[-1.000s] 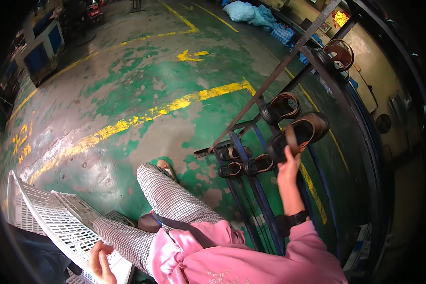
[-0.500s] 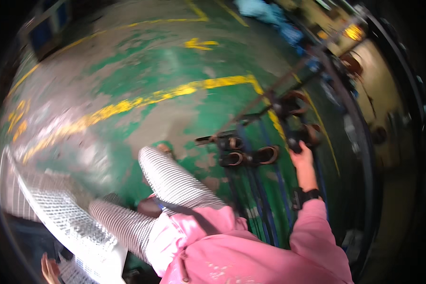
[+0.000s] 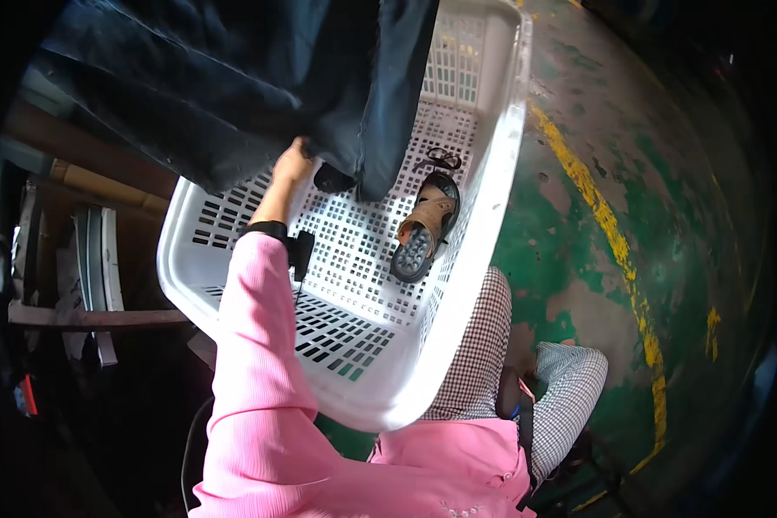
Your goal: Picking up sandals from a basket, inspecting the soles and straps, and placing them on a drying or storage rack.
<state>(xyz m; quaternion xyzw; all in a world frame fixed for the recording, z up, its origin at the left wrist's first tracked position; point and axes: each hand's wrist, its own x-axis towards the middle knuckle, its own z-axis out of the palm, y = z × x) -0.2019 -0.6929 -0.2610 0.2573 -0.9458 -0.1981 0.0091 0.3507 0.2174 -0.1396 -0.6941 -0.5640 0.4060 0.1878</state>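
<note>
My left hand reaches over the white plastic basket, its fingers closed at the lower edge of a dark cloth. The fingertips are partly lost against the cloth, which hangs over the far left part of the basket. Just right of the hand, a small black piece shows below the cloth; its kind cannot be made out. A sandal with brown straps and a dark sole lies inside the basket, toward its right wall. Beyond its far end is a small dark strap-like thing. My right hand is out of view.
At the left stands a shelf or frame with a brown bar and upright pale panels. To the right runs a worn green floor with a yellow painted line. My checked trouser legs are beside the basket.
The view has swung left from the sandal rack to the basket. My right hand, earlier at a black sandal on the rack, has left the view. My left hand now grips the dark cloth.
</note>
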